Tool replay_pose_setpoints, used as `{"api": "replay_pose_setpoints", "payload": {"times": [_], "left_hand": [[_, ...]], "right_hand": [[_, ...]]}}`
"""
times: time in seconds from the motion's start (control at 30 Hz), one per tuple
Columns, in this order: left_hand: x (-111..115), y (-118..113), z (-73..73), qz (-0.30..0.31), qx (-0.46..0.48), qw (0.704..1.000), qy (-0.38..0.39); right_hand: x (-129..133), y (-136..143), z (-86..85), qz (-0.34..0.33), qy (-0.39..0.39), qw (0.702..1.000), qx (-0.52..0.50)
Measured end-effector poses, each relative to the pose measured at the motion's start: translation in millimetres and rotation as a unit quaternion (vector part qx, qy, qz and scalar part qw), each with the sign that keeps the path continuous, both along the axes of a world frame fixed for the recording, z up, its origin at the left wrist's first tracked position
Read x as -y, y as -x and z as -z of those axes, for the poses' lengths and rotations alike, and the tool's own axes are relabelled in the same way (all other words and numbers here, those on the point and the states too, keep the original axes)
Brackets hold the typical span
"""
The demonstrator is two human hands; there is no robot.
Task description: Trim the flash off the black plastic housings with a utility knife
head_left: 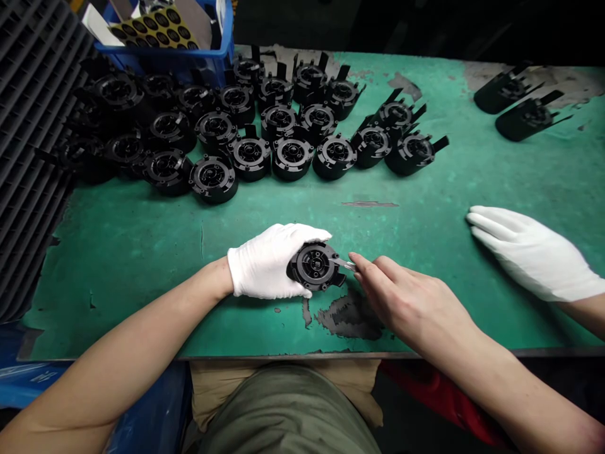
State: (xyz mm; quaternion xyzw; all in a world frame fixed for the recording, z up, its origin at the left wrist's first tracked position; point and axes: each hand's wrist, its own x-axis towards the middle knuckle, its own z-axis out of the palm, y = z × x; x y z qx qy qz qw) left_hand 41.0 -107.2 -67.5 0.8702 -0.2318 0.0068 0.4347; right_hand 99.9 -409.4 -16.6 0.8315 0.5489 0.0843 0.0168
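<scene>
My left hand (271,261), in a white glove, is wrapped around a round black plastic housing (316,265) just above the bench's front part. The housing's ribbed, ringed end faces up, and a tab sticks out at its lower right. My right hand (399,293) is bare and pinches a slim metal blade-like tool (345,263) between thumb and fingers. The tool's tip touches or lies just over the housing's right rim; which of these, I cannot tell. Most of the tool's handle is hidden in my fingers.
Several similar black housings (292,154) stand across the back left, and two more (527,116) at the back right. A blue bin (165,63) holds a sheet of round stickers (154,28). A co-worker's white-gloved hand (534,252) rests at right on the worn green bench (283,208).
</scene>
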Motion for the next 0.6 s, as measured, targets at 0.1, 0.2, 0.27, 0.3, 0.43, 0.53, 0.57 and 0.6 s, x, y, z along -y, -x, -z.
{"api": "replay_pose_setpoints", "payload": {"times": [0.1,0.2,0.27,0.3,0.43,0.53,0.57,0.6], "left_hand": [[0,0,-0.1,0.002,0.003,1.000,0.002],[0,0,-0.2,0.002,0.005,1.000,0.000],[0,0,-0.2,-0.001,0.007,1.000,-0.002],[0,0,-0.3,-0.001,0.006,1.000,-0.002],[0,-1,-0.7,0.002,0.001,1.000,-0.004],[0,-1,-1.3,0.003,0.000,1.000,-0.006],[0,-1,-1.4,0.002,-0.001,1.000,-0.005],[0,-1,-1.4,0.003,-0.002,1.000,-0.004]], "right_hand": [[-1,2,-4.5,-0.003,0.016,1.000,-0.013],[-3,1,-9.7,-0.020,0.021,0.999,-0.029],[-3,-1,-10.3,-0.029,0.003,0.999,-0.042],[-2,-2,-9.3,-0.032,-0.014,0.998,-0.045],[2,-7,0.3,-0.038,-0.066,0.996,-0.038],[4,-9,6.3,-0.040,-0.064,0.996,-0.039],[3,-9,7.3,-0.041,-0.062,0.996,-0.040],[3,-8,7.8,-0.043,-0.058,0.997,-0.042]]}}
